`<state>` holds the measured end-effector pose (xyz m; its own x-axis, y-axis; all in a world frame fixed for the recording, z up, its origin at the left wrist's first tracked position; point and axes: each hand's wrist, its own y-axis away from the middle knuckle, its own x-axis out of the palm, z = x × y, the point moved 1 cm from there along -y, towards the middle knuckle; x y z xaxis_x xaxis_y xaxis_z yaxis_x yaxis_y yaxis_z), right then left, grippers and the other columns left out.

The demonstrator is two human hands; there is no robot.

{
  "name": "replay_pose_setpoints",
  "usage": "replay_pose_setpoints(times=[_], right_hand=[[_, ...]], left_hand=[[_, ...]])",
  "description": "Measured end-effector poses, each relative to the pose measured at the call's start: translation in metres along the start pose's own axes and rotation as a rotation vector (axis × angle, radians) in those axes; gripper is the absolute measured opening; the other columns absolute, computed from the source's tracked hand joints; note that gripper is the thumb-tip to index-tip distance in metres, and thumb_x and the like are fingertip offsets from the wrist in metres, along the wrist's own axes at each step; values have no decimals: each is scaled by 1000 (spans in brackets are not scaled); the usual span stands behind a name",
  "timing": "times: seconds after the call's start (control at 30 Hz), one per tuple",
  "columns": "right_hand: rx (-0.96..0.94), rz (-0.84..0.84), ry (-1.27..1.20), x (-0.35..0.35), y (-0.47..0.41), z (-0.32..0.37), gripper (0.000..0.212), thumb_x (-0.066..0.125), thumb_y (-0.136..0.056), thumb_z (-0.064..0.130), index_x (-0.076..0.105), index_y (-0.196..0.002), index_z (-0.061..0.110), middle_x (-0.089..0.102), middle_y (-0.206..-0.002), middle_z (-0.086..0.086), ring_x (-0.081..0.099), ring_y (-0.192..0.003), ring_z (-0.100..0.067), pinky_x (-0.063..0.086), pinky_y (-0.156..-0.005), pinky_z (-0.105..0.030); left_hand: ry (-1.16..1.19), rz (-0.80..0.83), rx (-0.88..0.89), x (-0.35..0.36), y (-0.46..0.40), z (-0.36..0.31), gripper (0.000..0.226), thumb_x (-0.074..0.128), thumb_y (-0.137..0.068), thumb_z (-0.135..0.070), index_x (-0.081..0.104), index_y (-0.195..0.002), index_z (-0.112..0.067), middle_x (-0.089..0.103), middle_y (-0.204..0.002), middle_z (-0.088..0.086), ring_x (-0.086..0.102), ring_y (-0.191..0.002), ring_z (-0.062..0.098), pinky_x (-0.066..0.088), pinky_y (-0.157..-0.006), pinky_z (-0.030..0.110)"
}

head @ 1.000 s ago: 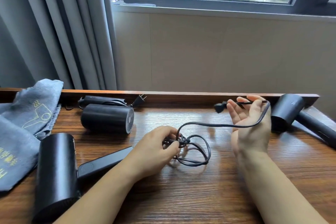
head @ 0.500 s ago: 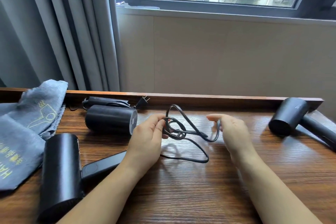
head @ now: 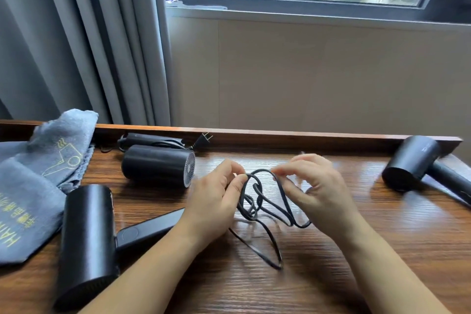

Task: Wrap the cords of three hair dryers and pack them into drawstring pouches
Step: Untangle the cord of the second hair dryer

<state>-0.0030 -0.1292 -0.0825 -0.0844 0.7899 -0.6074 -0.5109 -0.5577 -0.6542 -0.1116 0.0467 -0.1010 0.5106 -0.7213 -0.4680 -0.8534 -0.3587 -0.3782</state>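
Black cord (head: 265,201): loose, looped, held above the wooden table (head: 331,275) at centre. Left hand (head: 216,201) pinches the gathered loops between thumb and fingers; right hand (head: 316,191) pinches the top arc of one loop with curled fingers. One long loop hangs toward the viewer and touches the table. Which dryer this cord belongs to cannot be told.

Hair dryers, three, black:
- Near-left dryer (head: 86,242): barrel's long axis runs away from the viewer, handle pointing right toward the left forearm.
- Far-left dryer (head: 158,166): barrel lies across the table, grille facing right; behind it a folded handle and cord bundle with plug (head: 204,139) against the back rail. Judged already wrapped.
- Right dryer (head: 413,163): barrel end faces the viewer and left, handle running off to the right edge.

Drawstring pouches (head: 38,181): grey cloth with yellow print, heaped flat at far left; count unclear; none appears filled.

Progress, as judged: early. One cord apparently wrapped, one in hand and not yet tidy, nothing packed. Remaining: finish the wraps, bag all three.
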Motion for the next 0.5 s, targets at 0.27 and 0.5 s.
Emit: replay_pose_setpoints(times=[0.27, 0.5], right_hand=[[155, 227, -101, -4, 4, 9, 33, 75, -86, 24, 64, -115, 36, 70, -85, 16, 62, -74, 3, 39, -74, -7], [340, -13, -138, 3, 5, 0, 15, 65, -94, 17, 69, -100, 31, 71, -82, 22, 65, -73, -5, 46, -69, -15]], left_hand=[[-45, -42, 3, -2, 1, 2, 12, 52, -99, -28, 57, -89, -23, 57, -60, 3, 50, -57, 17, 44, -64, 44], [78, 99, 37, -1, 5, -8, 9, 52, -100, -23, 58, -93, -26, 61, -67, 2, 56, -63, 19, 47, -65, 36]])
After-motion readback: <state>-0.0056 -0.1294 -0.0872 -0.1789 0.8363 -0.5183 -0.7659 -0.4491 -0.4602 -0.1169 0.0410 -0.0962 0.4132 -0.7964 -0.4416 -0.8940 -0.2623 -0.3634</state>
